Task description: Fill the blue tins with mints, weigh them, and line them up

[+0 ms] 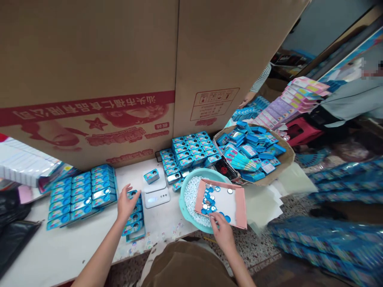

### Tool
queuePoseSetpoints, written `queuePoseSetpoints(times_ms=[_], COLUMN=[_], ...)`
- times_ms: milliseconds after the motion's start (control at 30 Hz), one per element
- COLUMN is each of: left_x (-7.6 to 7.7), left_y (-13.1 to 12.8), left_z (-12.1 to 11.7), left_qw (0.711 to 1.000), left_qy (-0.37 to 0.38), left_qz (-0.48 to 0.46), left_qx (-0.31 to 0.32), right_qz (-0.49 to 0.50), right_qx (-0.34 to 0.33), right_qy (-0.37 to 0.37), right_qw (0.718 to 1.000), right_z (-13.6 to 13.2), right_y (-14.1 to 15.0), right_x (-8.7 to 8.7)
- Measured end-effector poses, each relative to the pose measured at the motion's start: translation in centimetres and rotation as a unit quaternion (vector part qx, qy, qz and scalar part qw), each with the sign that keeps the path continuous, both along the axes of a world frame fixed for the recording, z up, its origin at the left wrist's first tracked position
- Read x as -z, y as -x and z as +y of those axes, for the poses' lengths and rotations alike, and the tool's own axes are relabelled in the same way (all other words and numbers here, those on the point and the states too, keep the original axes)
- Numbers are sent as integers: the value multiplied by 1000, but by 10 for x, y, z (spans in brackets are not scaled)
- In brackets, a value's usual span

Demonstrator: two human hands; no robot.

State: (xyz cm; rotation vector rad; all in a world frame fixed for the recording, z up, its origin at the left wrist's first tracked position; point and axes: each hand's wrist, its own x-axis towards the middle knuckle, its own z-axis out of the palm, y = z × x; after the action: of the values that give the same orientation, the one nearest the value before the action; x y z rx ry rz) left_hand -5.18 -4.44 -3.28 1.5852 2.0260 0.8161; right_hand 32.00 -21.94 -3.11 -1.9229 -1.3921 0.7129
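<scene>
My left hand [126, 204] is over a short row of small blue boxes [136, 217] on the table, with thumb and fingers apart. Whether it touches the top box is hard to tell. Lower right, my right hand [222, 230] has its fingers drawn together at the near edge of a shallow pink cardboard tray [241, 207]; what they hold, if anything, is hidden. Blue and silver round discs [208, 199] lie scattered in that tray. It rests across a turquoise basin [183, 213] filled with small white beads [191, 191]. One blue box [151, 176] sits on a flat white scale [157, 198].
Blue boxes stand in rows at left [82, 197] and stacked at centre [194, 149]. A carton of loose blue packs [251, 147] is beyond the basin. A tall brown carton [89, 79] walls off the back. Other people [350, 99] are at right, near pink-purple boxes [287, 103].
</scene>
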Motion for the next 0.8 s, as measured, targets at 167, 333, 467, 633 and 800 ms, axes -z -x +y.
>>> queuePoseSetpoints(times_ms=[167,333,467,633,800], left_x=[-7,-15,-17,-15,-19], left_y=[12,15,12,1,-12], left_z=[-29,-34,-26,-8,-5], left_qw=[999,999,999,1000,999], left_qy=[28,25,22,-1,-15], left_qz=[-9,12,16,11,10], left_qx=[-36,-37,-25,14,35], right_qz=[-1,-4,-4,-32,-101], right_qx=[-22,-44,-49,-78,-179], right_qy=[-2,6,11,14,88], right_qw=[1000,999,999,996,975], right_z=[0,3,2,18,71], right_y=[1,3,5,12,35], right_x=[-2,-4,0,10,23])
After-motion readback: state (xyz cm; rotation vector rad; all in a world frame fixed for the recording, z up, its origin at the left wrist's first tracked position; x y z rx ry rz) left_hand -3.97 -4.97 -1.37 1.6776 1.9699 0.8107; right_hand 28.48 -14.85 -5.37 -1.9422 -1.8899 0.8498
